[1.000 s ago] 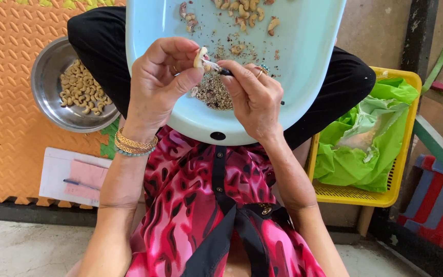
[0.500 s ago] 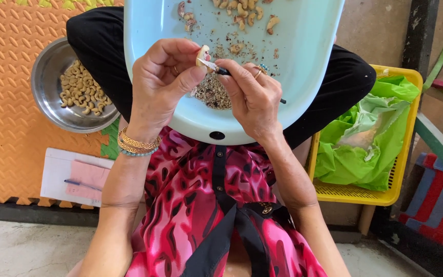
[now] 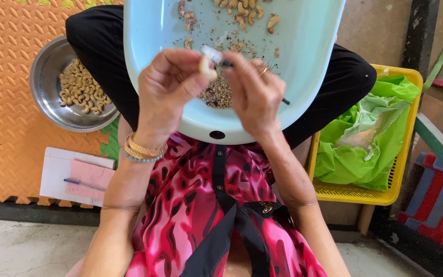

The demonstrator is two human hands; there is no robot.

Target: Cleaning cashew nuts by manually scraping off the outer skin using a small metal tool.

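Observation:
A pale blue plastic basin [image 3: 303, 66] rests on my lap, holding unpeeled cashews at its far side and a heap of brown skin scraps [image 3: 216, 95] near me. Over the scraps my left hand [image 3: 167, 95] pinches a pale cashew nut [image 3: 206, 66] between thumb and fingertips. My right hand [image 3: 252, 95] grips a small dark-handled knife [image 3: 226, 62], its blade touching the nut; the handle's end sticks out past my fingers. Gold and bead bangles circle my left wrist.
A steel bowl [image 3: 47, 97] of peeled cashews sits at left on an orange foam mat [image 3: 6, 102]. Papers and a pen [image 3: 78, 177] lie beside my left arm. A yellow basket [image 3: 401, 169] lined with a green bag stands at right.
My left hand has turned the nut slightly against the blade, and both hands sit a little lower over the scraps.

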